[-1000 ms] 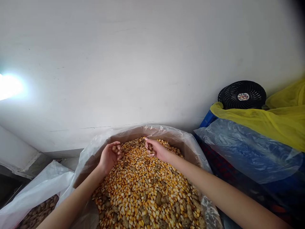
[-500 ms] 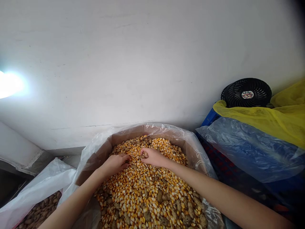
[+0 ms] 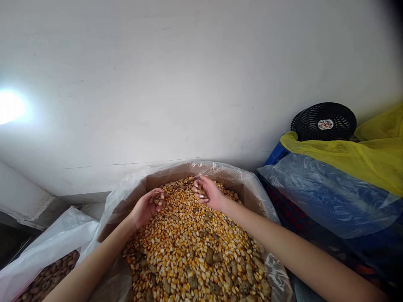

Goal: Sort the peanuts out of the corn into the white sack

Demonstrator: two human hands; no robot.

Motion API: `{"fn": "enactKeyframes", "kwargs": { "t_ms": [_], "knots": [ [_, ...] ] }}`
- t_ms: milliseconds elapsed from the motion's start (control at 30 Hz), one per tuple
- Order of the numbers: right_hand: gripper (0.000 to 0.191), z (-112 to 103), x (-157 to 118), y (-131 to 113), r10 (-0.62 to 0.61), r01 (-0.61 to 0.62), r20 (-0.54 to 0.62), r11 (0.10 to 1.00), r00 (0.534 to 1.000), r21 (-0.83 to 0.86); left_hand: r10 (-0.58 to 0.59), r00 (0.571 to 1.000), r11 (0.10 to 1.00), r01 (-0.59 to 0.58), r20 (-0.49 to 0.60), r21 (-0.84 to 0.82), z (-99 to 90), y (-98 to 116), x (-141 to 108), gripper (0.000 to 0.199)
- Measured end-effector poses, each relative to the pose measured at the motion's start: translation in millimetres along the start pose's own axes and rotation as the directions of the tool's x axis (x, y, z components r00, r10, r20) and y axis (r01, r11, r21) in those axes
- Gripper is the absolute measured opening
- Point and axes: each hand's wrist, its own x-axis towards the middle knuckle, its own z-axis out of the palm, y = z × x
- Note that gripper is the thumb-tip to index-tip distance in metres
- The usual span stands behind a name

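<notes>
Glossy corn kernels (image 3: 185, 256); thin, crinkled plastic liner (image 3: 220, 170)

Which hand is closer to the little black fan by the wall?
Right. The right hand is over the corn kernels, down and to the left of the black fan. The left hand is farther away, on the right hand's other side.

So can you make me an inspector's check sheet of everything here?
surface: hidden, cannot tell what it is
job's things: cardboard box lined with clear plastic, full of corn kernels mixed with peanuts in shell
clutter: white sack holding more peanuts, black fan, yellow plastic sheet, bluish plastic bag, blue crate
hands: left hand cupped, holding a few kernels and peanuts; right hand curled above the mix, contents unclear
cables: nothing seen
surroundings: white wall, bright light glare on it
</notes>
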Motion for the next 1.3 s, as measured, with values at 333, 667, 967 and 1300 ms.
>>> {"fn": "enactKeyframes", "kwargs": {
  "t_ms": [333,667,967,1300],
  "knots": [
    [0.015,-1.3,-15.3,8.7,-0.040,0.121,0.137,-0.267,0.990,-0.956,-0.004,0.932,-0.195,-0.355,0.362,0.914,9.1,-29.2,-0.7,0.025],
    [0.017,2.2,-11.6,7.4,-0.103,0.068,0.062,0.064,0.993,-0.996,0.021,0.966,0.197,-0.257,0.258,0.946,5.3,-32.5,2.6,0.021],
    [0.019,-7.7,-10.5,-19.7,0.079,-0.041,0.184,0.979,0.980,-0.199,-0.112,0.988,0.977,0.129,-0.108,0.167,8.0,-23.6,1.8,0.034],
    [0.028,-9.8,-23.8,-24.7,-0.010,0.018,0.015,0.516,1.000,-0.856,-0.138,0.973,0.986,0.118,-0.183,-0.117,4.5,-14.4,1.3,0.015]
  ]
}}
